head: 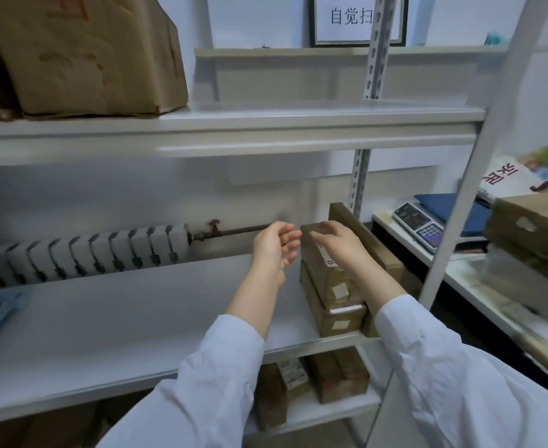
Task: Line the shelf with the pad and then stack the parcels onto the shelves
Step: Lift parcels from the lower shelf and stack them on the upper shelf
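Parcels (329, 282) stacked at right end of shelf (137, 318); my right hand (335, 240) resting on top one, grip loose; left hand (274, 247) open, empty, beside stack.

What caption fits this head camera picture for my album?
Right hand rests on stacked parcels on the middle shelf; left hand open beside.

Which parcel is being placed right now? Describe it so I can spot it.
On the middle shelf, go to its right end beside the upright post. The top parcel of the brown stack there lies under the right hand; the parcels beneath go untouched.
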Available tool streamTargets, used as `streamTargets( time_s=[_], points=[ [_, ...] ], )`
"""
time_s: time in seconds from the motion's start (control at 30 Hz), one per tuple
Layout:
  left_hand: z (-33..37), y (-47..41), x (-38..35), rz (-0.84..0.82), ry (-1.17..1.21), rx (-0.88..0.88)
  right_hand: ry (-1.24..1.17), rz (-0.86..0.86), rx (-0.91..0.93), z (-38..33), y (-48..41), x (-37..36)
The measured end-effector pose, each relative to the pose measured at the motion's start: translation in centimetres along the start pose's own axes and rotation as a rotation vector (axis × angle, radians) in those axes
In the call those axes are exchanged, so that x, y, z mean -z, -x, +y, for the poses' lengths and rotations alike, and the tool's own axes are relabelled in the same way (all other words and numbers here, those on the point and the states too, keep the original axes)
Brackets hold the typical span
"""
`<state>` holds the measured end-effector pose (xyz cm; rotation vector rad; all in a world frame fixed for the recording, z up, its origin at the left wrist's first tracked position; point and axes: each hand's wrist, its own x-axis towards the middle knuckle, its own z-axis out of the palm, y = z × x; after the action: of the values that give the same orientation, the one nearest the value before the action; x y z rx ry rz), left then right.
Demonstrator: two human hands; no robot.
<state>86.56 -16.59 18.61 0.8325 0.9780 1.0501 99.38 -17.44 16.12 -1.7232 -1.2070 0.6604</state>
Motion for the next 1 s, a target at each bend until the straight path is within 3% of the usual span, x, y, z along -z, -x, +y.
streamTargets(
  time_s=[0.13, 0.23, 0.47, 0.6, 0.83, 0.9, 1.0],
  points=[
    [-2.2, -1.7, -1.6, 0.035, -0.008, 0.099, 0.326, 0.037, -0.074, 2.0, -1.3, 0.4],
    [-3.6, -2.2, -2.6, 0.061, -0.033, 0.161, 0.389, 0.056, -0.107, 3.2, -2.0, 0.4],
    [-6.1, -2.1, -5.0, 0.053, -0.150, 0.330, 0.305, 0.033, -0.204, 5.4, -3.5, 0.1],
    [-7.0, -2.0, -5.7, -0.051, -0.204, 0.409, 0.267, 0.081, -0.239, 6.4, -3.9, -0.4],
    [-9.2, -4.6, -4.5, -0.118, -0.152, 0.476, 0.303, 0.111, -0.211, 7.4, -3.6, -0.4],
    [-10.5, -5.9, -4.0, -0.054, -0.151, 0.448, 0.212, 0.119, -0.153, 7.9, -3.6, -0.5],
    [-11.9, -7.5, -2.8, 0.019, -0.062, 0.413, -0.139, 0.097, -0.087, 8.3, -3.1, -0.7]
  ],
)
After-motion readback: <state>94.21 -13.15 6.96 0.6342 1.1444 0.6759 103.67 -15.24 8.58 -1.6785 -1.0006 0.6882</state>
